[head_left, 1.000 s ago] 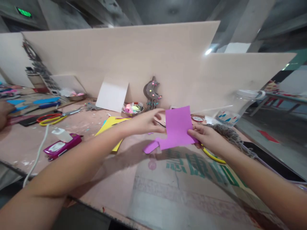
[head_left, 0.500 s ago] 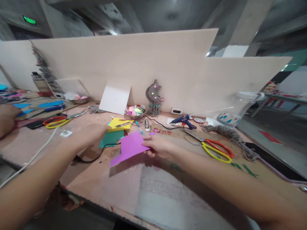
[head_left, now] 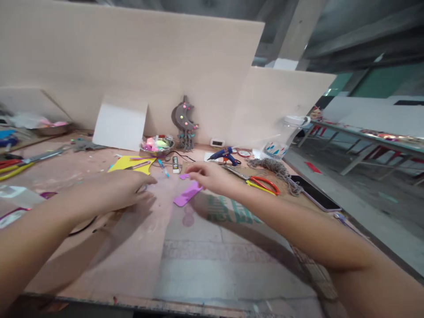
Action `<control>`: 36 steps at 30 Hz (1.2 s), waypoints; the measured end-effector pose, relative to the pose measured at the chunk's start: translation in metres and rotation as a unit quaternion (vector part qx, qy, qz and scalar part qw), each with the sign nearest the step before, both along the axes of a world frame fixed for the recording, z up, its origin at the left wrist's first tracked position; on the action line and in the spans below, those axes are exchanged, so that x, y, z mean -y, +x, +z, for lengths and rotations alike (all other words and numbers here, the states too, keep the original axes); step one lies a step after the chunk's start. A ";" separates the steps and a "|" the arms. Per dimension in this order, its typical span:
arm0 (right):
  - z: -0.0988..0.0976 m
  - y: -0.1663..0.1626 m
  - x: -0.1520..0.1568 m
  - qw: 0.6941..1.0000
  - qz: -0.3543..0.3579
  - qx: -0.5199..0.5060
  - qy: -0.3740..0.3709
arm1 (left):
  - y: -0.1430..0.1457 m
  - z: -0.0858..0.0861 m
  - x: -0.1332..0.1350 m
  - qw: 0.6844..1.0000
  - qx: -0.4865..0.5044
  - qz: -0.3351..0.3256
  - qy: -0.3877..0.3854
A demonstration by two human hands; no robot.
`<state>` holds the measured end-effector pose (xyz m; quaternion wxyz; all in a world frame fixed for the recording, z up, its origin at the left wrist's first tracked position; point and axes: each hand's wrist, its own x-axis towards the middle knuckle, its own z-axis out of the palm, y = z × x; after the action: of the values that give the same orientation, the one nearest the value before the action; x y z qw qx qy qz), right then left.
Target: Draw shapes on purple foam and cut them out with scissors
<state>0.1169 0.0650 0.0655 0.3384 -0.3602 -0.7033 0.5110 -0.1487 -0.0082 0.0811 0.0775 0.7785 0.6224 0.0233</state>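
Observation:
Near the middle of the table my right hand [head_left: 207, 176] is palm down, its fingers loosely apart. Its lower fingertips are at the right end of a purple paper strip [head_left: 186, 195]; I cannot make out any firm grip. Small purple scraps [head_left: 184, 176] lie just beyond the strip. My left hand [head_left: 124, 190] hovers at left, fingers bent and spread, blurred. Behind it is yellow paper [head_left: 122, 164] with a utility knife [head_left: 141, 164] on top. A blue pen [head_left: 163, 168] and a small eraser-like block [head_left: 175, 164] lie between the hands, farther back.
Farther back are a bowl of coloured pieces [head_left: 158, 145], a grey moon ornament [head_left: 184, 119] and a blue glue gun [head_left: 223, 155]. To the right lie scissors [head_left: 261, 183], grey yarn [head_left: 280, 172] and a phone [head_left: 314, 194]. A plastic jug [head_left: 281, 141] stands behind.
The larger purple sheet has left my right hand and no longer shows. A purple strip is now visible beneath that hand. My view has swung right, and my left hand appears nearer the middle.

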 end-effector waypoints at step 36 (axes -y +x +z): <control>-0.047 0.108 0.026 0.984 -0.076 0.125 0.099 | 0.164 -0.052 -0.058 0.887 0.432 -0.149 -0.060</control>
<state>0.2244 0.0394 0.0183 0.3199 -0.4384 -0.7577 0.3625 0.0156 0.0498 0.0291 0.3879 0.7689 0.4039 0.3086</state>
